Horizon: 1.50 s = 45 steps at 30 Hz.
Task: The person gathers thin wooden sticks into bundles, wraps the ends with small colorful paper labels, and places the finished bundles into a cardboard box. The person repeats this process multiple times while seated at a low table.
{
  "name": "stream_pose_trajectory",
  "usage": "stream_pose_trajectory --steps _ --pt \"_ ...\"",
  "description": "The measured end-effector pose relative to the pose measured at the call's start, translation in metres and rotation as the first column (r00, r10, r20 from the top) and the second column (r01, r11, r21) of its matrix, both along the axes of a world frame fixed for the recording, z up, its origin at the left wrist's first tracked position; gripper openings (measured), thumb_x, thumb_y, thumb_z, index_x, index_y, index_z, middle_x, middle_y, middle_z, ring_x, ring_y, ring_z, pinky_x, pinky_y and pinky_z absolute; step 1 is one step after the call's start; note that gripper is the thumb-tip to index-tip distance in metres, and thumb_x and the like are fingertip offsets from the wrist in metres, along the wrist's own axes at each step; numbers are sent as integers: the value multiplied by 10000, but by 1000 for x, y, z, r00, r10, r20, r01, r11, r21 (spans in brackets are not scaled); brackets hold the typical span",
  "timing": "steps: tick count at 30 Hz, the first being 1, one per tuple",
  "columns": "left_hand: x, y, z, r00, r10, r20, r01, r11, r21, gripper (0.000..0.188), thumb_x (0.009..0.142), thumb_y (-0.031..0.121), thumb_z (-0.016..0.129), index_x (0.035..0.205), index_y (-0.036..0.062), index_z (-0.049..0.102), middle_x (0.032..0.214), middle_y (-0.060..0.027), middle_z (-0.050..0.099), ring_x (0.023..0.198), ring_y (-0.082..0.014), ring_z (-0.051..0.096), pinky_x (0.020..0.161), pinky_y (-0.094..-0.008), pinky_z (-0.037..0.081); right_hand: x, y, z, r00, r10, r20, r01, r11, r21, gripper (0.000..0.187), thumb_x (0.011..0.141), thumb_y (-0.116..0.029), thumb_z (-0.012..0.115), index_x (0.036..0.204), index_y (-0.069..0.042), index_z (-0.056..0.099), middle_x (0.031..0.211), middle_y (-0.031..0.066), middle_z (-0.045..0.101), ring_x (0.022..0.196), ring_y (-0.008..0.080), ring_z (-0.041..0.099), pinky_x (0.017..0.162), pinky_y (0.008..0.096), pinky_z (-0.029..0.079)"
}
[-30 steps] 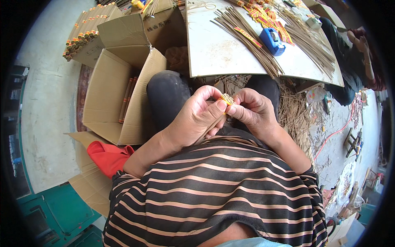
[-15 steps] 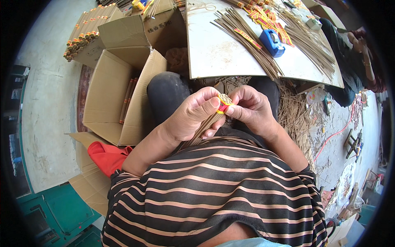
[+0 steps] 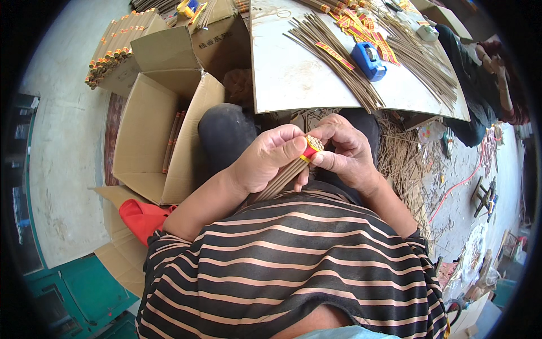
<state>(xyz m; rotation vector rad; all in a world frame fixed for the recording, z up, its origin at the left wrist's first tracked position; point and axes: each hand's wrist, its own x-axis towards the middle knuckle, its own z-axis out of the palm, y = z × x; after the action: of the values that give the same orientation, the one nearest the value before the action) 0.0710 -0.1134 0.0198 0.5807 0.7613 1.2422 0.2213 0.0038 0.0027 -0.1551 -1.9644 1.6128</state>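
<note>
A bundle of brown incense sticks (image 3: 280, 182) lies slanted in front of my body, its upper end wrapped in a red and yellow paper band (image 3: 310, 149). My left hand (image 3: 270, 157) is closed around the bundle, thumb on the band. At the band's other side, my right hand (image 3: 349, 151) pinches the wrapped end between thumb and fingers. The cut ends of the sticks face up between both hands. The bundle's lower end is hidden against my striped shirt.
Ahead stands a white table (image 3: 293, 73) with loose incense sticks (image 3: 339, 62), red and yellow labels (image 3: 361, 28) and a blue tape dispenser (image 3: 368, 61). An open cardboard box (image 3: 152, 130) at left holds wrapped bundles; more bundles (image 3: 116, 48) are stacked beyond. Another person (image 3: 474, 73) sits far right.
The bundle's wrapped end has turned and moved slightly right, showing more of the red band. Both hands stay on it, with the right fingers shifted around the end.
</note>
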Motion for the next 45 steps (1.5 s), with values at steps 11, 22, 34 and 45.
stream_pose_trajectory --steps 11,22,34,45 --pt "1 5 8 856 -48 -515 47 999 -16 401 924 346 492 1071 -23 547 902 -19 563 812 -57 497 717 -175 427 7 6 -4 990 -143 11 141 983 117 281 690 -212 771 856 -31 635 726 32 513 633 129 460 555 245 393" --pt "9 27 3 932 -137 -335 59 971 -233 403 889 420 530 992 31 507 733 -22 521 576 -68 470 510 -173 367 16 56 -9 969 107 224 -29 945 -326 295 797 -238 689 970 -26 579 847 8 549 767 91 512 667 228 430" --pt "6 39 0 932 -123 -340 40 970 -241 308 916 347 515 957 42 523 708 17 509 580 -30 452 519 -159 382 2 251 -33 447 -409 795 633 773 42 244 692 -209 685 834 -36 586 755 36 550 679 132 509 579 302 449" --pt "5 34 0 941 -104 -321 24 970 -243 307 914 330 520 981 31 520 732 -13 526 602 -55 467 533 -172 389 22 236 -56 784 -377 493 602 658 -453 174 766 -147 661 864 -20 597 784 50 573 699 146 532 683 279 441"
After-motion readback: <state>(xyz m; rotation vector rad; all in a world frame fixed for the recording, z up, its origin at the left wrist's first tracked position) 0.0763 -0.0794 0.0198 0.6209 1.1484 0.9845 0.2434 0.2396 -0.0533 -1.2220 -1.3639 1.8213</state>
